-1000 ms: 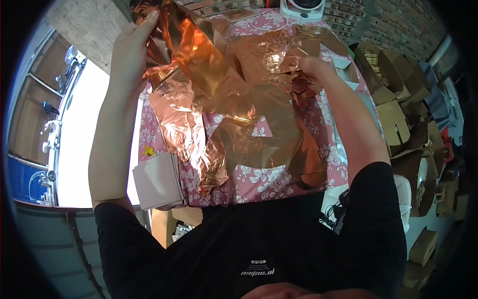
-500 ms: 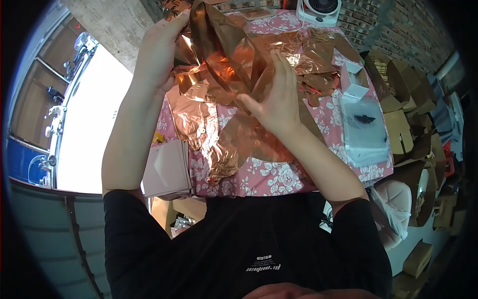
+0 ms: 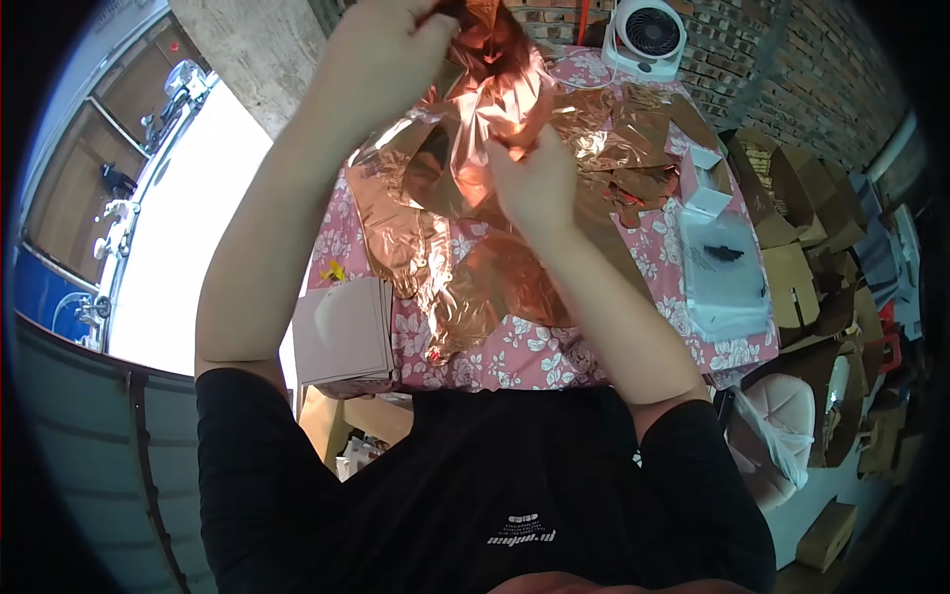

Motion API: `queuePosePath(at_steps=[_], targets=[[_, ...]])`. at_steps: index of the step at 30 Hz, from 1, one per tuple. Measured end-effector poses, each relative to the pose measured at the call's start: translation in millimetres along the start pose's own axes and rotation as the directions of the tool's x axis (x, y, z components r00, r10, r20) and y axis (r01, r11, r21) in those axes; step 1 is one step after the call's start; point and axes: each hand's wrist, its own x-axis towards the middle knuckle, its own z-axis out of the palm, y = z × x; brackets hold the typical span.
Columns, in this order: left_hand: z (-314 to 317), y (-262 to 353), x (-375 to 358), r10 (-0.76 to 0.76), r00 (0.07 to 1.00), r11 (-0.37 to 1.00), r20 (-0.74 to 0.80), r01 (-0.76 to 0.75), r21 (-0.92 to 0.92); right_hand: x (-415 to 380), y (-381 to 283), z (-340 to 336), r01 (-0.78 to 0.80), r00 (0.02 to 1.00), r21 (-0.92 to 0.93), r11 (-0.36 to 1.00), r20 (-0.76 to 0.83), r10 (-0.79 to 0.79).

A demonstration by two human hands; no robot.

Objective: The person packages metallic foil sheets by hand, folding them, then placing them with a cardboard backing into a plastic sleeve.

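Observation:
A crumpled piece of shiny copper-coloured foil (image 3: 495,119) is raised above the far part of the table. My left hand (image 3: 391,59) is closed on its upper end, near the top edge of the view. Lower down, my right hand (image 3: 539,188) has its fingers curled against the same foil, thumb and fingers pinching it. More copper foil (image 3: 396,233) lies spread flat and wrinkled beneath both hands, reaching toward the table's near edge. Other foil pieces (image 3: 633,129) lie to the right of my right hand.
A pink flowered tablecloth (image 3: 495,361) covers the table. Grey-white cards (image 3: 341,337) are stacked at the near left. On the right are a small white box (image 3: 705,183) and clear plastic bags (image 3: 727,292). A white fan (image 3: 648,40) stands at the back; cardboard boxes (image 3: 792,188) crowd the right side.
My left hand has moved up and right, lifting and bunching the foil. My right hand, formerly spread flat against it, has shifted left and down and curled its fingers on it.

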Motion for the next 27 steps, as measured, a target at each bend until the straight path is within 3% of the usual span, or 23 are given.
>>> queuePosePath(at_steps=[1,2,3,4,5,7,8,9,11,12,13,15,16,17,19,20,21,22,23,25,26,27], targets=[[-14.3,3.3,8.1,0.000,1.000,1.000,-0.004,0.000,0.000,5.7,15.7,-3.9,-0.074,0.992,0.130,0.989,0.113,0.059],[-27.8,3.3,14.8,-0.230,0.956,0.945,0.181,0.264,-0.195,10.5,20.7,-10.2,-0.160,0.967,0.246,0.956,0.233,0.102],[-37.6,0.9,18.9,-0.394,0.829,0.784,0.398,0.528,-0.325,14.1,26.0,-19.3,-0.159,0.966,0.243,0.957,0.237,0.101],[-43.8,-6.4,21.0,-0.368,0.788,0.693,0.494,0.586,-0.419,16.3,24.8,-30.0,-0.209,0.934,0.248,0.946,0.337,0.118],[-41.9,-25.3,25.7,-0.371,0.787,0.690,0.493,0.589,-0.421,18.9,25.3,-38.6,-0.259,0.891,0.248,0.933,0.433,0.132],[-37.2,-68.7,33.8,-0.262,0.781,0.741,0.566,0.539,-0.401,27.2,35.9,-46.8,-0.247,0.871,0.272,0.930,0.483,0.090],[-67.0,-66.9,35.9,0.098,0.568,0.243,0.817,0.782,-0.573,29.6,35.8,-51.0,-0.275,0.827,0.286,0.918,0.557,0.075],[-57.1,-77.6,27.6,0.097,0.568,0.243,0.817,0.783,-0.573,31.1,35.7,-55.3,-0.304,0.778,0.299,0.904,0.626,0.054],[-14.1,-115.6,13.6,-0.112,0.800,0.519,0.590,0.553,-0.651,29.9,27.4,-68.6,-0.304,0.753,0.243,0.921,0.654,0.076],[-14.5,-168.5,31.5,0.057,0.609,0.642,0.791,0.584,-0.496,27.8,21.8,-78.1,-0.316,0.706,0.241,0.918,0.706,0.057],[-9.8,-167.6,23.7,0.054,0.609,0.640,0.791,0.587,-0.495,25.2,13.5,-87.4,-0.328,0.655,0.238,0.914,0.754,0.039],[2.1,-159.6,5.8,0.058,0.727,0.615,0.684,0.513,-0.598,20.8,-8.6,-105.1,-0.383,0.595,0.235,0.893,0.803,0.044],[15.7,-179.4,4.5,0.083,0.746,0.726,0.661,0.409,-0.552,18.1,-11.4,-111.7,-0.392,0.600,0.245,0.887,0.799,0.044],[20.7,-173.7,-0.8,0.084,0.747,0.725,0.660,0.408,-0.555,14.9,-20.7,-116.7,-0.398,0.607,0.256,0.881,0.794,0.044],[32.5,-151.0,-16.4,-0.105,0.902,0.933,0.418,0.235,-0.274,8.1,-53.4,-127.2,-0.439,0.593,0.335,0.834,0.805,-0.010],[20.7,-117.4,-19.4,-0.161,0.936,0.970,0.311,0.209,-0.127,3.6,-71.0,-124.0,-0.454,0.704,0.390,0.801,0.708,0.055],[21.1,-109.6,-25.8,-0.159,0.936,0.970,0.313,0.208,-0.130,1.8,-79.6,-122.4,-0.456,0.794,0.447,0.770,0.594,0.126],[22.3,-104.4,-30.0,0.014,0.996,0.978,0.091,0.005,-0.208,8.4,-76.8,-129.2,-0.552,0.741,0.506,0.663,0.662,0.112],[19.2,-90.2,-34.3,0.178,0.973,0.949,-0.144,-0.208,-0.238,8.8,-88.5,-126.8,-0.562,0.793,0.517,0.646,0.559,0.243],[8.6,-47.4,-57.9,0.296,0.946,0.787,-0.135,-0.321,-0.526,41.6,-53.2,-156.3,-0.798,0.490,0.469,0.379,0.871,-0.046],[22.1,-42.5,-65.0,0.365,0.923,0.753,-0.123,-0.371,-0.544,37.8,-65.1,-152.6,-0.798,0.491,0.468,0.380,0.870,-0.042],[35.5,-38.1,-72.3,0.432,0.895,0.714,-0.113,-0.416,-0.563,32.0,-81.9,-146.4,-0.812,0.548,0.491,0.315,0.827,0.124]])
